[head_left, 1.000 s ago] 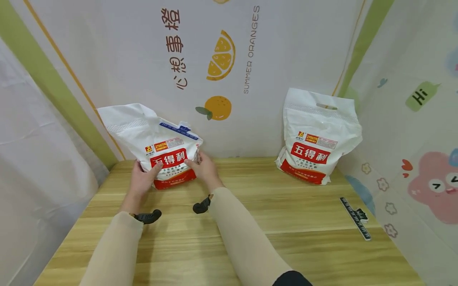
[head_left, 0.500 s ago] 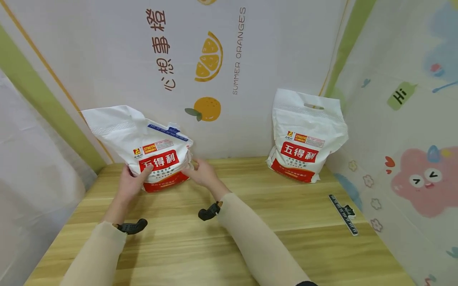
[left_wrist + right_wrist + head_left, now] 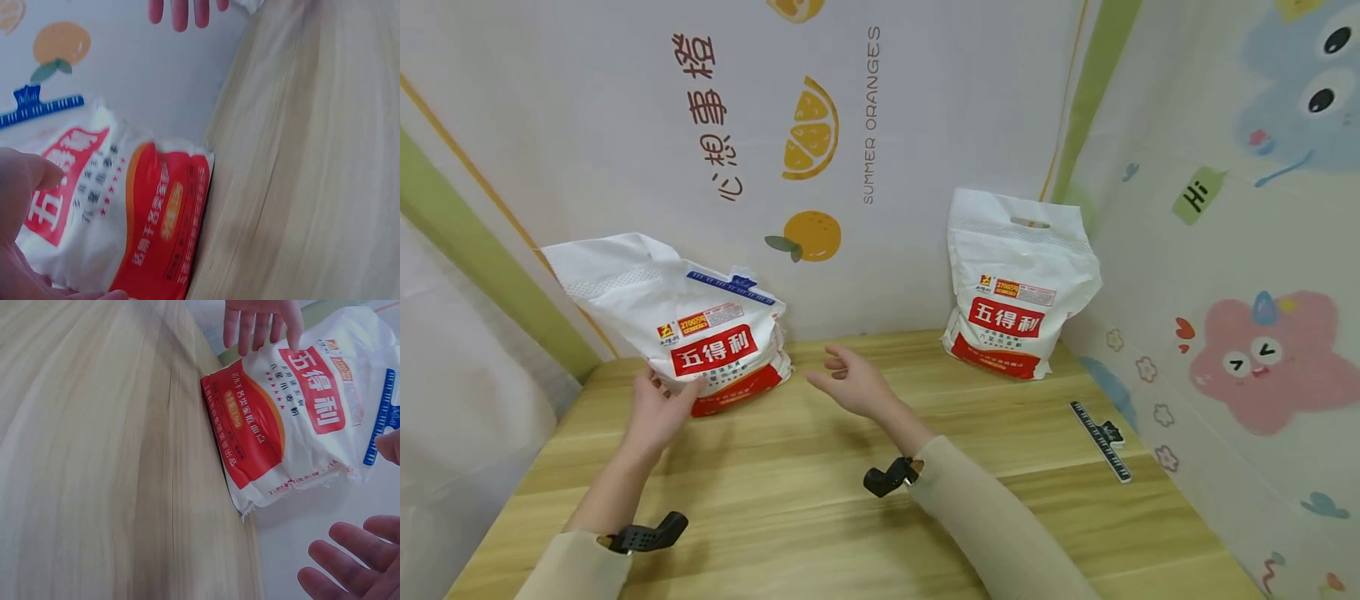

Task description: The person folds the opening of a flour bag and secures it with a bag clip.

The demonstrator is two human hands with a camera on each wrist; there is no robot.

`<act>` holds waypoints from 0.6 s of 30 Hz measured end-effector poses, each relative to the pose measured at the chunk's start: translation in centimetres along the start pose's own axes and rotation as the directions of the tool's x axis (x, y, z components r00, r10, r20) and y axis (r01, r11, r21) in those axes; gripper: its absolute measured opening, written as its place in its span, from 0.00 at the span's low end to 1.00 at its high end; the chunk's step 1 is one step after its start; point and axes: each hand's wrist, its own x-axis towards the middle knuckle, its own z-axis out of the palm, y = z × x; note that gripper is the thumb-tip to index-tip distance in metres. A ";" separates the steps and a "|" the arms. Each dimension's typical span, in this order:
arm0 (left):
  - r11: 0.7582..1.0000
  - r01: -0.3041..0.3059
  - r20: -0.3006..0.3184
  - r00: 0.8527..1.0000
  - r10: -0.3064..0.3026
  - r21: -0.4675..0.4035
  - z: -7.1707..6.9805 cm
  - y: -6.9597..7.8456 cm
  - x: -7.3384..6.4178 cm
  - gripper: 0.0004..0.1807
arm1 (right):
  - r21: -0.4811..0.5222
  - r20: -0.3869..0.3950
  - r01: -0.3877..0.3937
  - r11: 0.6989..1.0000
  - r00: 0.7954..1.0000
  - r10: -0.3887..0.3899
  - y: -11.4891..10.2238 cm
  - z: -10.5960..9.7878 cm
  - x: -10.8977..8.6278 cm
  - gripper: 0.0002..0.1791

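A white and red bag of flour (image 3: 718, 342) leans against the back curtain at the left of the table, its top folded over to the left. A blue bag clip (image 3: 732, 287) sits along its slanted upper right edge. My left hand (image 3: 658, 408) is at the bag's lower left side, thumb by the front and fingers loosely extended; the right wrist view shows those fingers (image 3: 247, 331) hanging straight. To the right of the bag, apart from it, my right hand (image 3: 857, 383) is in the air with relaxed fingers and holds nothing.
A second flour bag (image 3: 1007, 308) with a cut-out handle stands upright at the back right. A black bag clip (image 3: 1101, 442) lies near the table's right edge. Printed curtains (image 3: 910, 275) border the wooden table (image 3: 820, 517) at the back and sides.
My right hand has let go of the left flour bag's right side and drawn away to the right. The left hand has eased back slightly from its front. The head view has turned right.
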 end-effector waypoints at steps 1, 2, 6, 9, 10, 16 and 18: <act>1.000 -0.012 0.019 1.000 0.012 0.028 0.2 0.2 -0.4 0.52 | 0.009 -0.001 0.005 1.000 1.000 -0.005 0.1 -0.3 -0.4 0.42; 0.999 -0.022 0.042 0.999 0.020 0.045 0.4 0.4 -0.8 0.51 | 0.016 -0.004 0.014 1.000 1.000 -0.014 0.3 -0.6 -0.7 0.41; 0.997 0.003 0.135 0.991 -0.014 0.081 1.9 1.5 -2.4 0.53 | 0.053 -0.015 0.032 0.998 0.999 -0.031 0.8 -1.8 -2.2 0.39; 0.993 -0.003 0.222 0.975 -0.023 0.114 3.2 2.3 -3.4 0.53 | 0.074 -0.023 0.037 0.997 0.999 -0.035 1.2 -2.7 -3.4 0.38; 0.989 -0.016 0.253 0.967 -0.021 0.144 3.6 2.5 -3.7 0.53 | 0.084 -0.027 0.037 0.996 0.999 -0.035 1.4 -2.9 -3.7 0.38; 0.971 -0.208 0.392 0.908 0.147 0.119 6.5 3.2 -4.6 0.39 | 0.074 -0.054 0.026 0.997 0.998 -0.022 2.4 -4.9 -6.1 0.37; 0.967 -0.243 0.412 0.890 0.193 0.072 7.5 3.5 -4.7 0.36 | 0.053 -0.071 0.015 0.998 0.997 -0.012 2.7 -5.6 -6.8 0.37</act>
